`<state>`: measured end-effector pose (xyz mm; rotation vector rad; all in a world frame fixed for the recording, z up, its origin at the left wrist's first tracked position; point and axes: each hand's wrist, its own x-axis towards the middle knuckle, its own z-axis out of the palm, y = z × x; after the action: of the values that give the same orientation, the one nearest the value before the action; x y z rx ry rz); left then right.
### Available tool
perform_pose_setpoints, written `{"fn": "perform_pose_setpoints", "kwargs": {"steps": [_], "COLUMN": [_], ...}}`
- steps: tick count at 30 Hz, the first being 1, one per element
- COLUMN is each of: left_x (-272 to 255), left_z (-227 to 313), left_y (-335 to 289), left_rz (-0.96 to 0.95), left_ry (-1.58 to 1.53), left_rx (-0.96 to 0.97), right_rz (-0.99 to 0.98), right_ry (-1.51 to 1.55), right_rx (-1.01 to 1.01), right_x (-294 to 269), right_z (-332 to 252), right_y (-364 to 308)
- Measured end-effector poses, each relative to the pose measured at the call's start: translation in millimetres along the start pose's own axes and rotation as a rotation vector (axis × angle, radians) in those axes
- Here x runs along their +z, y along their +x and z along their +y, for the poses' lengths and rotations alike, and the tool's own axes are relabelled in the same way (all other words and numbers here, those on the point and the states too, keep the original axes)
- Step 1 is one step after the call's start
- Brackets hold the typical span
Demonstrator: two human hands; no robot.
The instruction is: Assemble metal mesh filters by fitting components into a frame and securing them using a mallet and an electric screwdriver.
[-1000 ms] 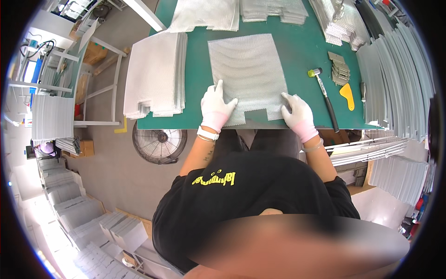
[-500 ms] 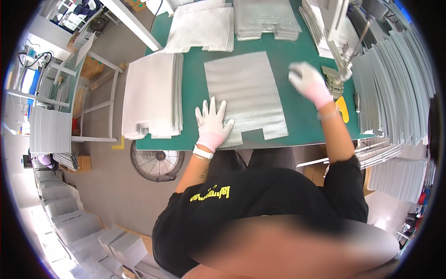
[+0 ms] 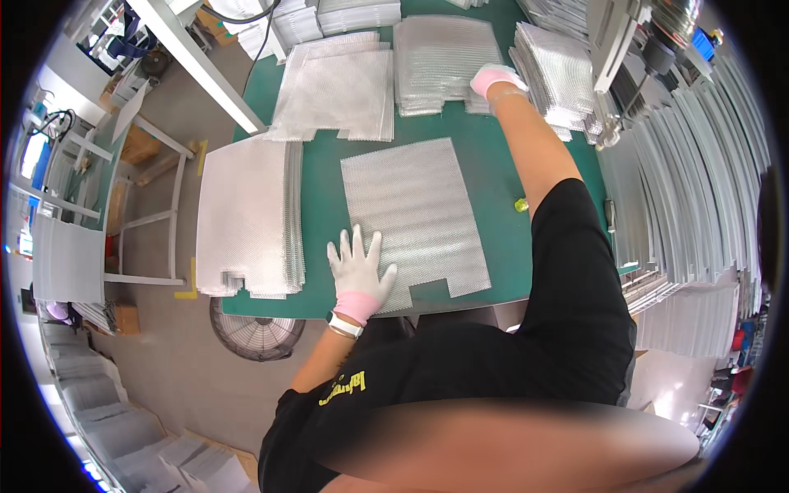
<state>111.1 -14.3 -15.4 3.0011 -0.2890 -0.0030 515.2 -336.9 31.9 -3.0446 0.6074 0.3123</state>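
A silvery mesh sheet [image 3: 419, 214] with a notch in its near edge lies flat on the green tabletop [image 3: 325, 181]. My left hand [image 3: 357, 267], in a white glove with a pink cuff, rests with its fingers spread at the sheet's near left corner. My right hand [image 3: 499, 80], gloved the same way, reaches far across to the right edge of a stack of mesh sheets [image 3: 444, 57]. Its fingers are mostly hidden, so I cannot tell whether they hold anything. A small yellow-green object [image 3: 521, 205] shows beside my right forearm.
A tall stack of pale sheets [image 3: 246, 214] stands at the left edge, with another mesh stack [image 3: 337, 90] behind it. More mesh sheets [image 3: 555, 78] lie at the far right, near a metal machine arm [image 3: 612, 49]. Upright panels [image 3: 682, 172] line the right side. A floor fan [image 3: 256, 333] stands below.
My right hand has moved forward and away from me to the far stack. My left hand stays spread on the sheet. The whole view has shifted, showing more of the table's far side.
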Motion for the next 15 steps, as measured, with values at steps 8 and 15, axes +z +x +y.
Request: {"fn": "perform_pose_setpoints", "kwargs": {"steps": [8,15], "left_x": [6,10], "left_z": [-2,-3], "left_y": [-4,-1], "left_rz": [0.021,0.029], "left_ry": [-0.005,-0.017], "left_rx": [-0.021,0.006], "right_rz": [0.68,0.819], "right_ry": [0.379,1.26], "right_rx": [-0.301,-0.537], "right_x": [-62,-33], "right_z": [5,67], "right_y": [-56,35]}}
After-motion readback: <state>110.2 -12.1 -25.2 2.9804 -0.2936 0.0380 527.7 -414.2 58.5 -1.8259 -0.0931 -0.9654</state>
